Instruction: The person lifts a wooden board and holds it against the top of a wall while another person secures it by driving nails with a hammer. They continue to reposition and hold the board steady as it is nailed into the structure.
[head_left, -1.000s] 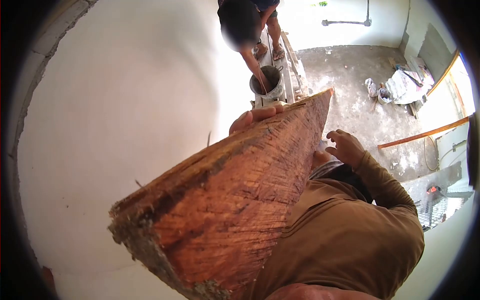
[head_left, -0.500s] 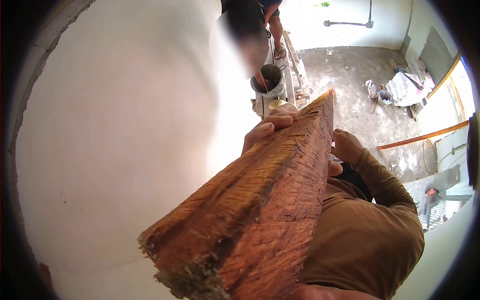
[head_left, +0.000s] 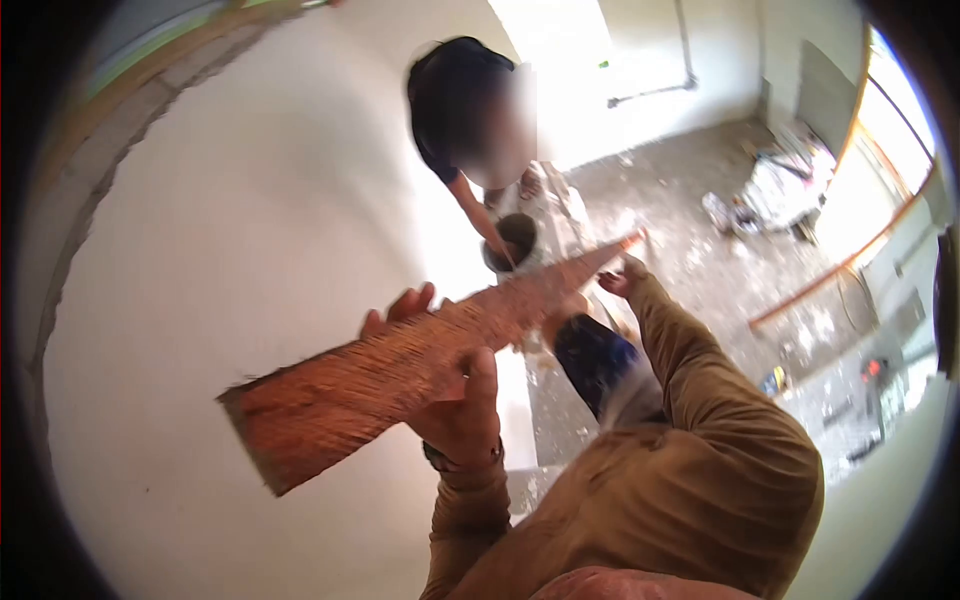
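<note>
A long reddish wooden plank point(head_left: 350, 390) with rough, mortar-stained edges is held out in front of me, slanting up to the right. My left hand point(head_left: 455, 405) grips it near the middle, thumb on the near face and fingers over the top edge. My right hand point(head_left: 615, 280), in a brown sleeve, holds the far, narrow end. Below that end stands a dark bucket point(head_left: 515, 235).
A co-worker point(head_left: 455, 110) bends over the bucket with one arm reaching into it. A white plastered wall point(head_left: 200, 250) fills the left. The concrete floor point(head_left: 700, 250) lies far below, with bags and rubble point(head_left: 780, 190) and an orange rail point(head_left: 840, 265) at right.
The plank has swung away from the camera and turned flatter. My left hand now grips its middle and my right hand has gone to its far end. The view has tilted.
</note>
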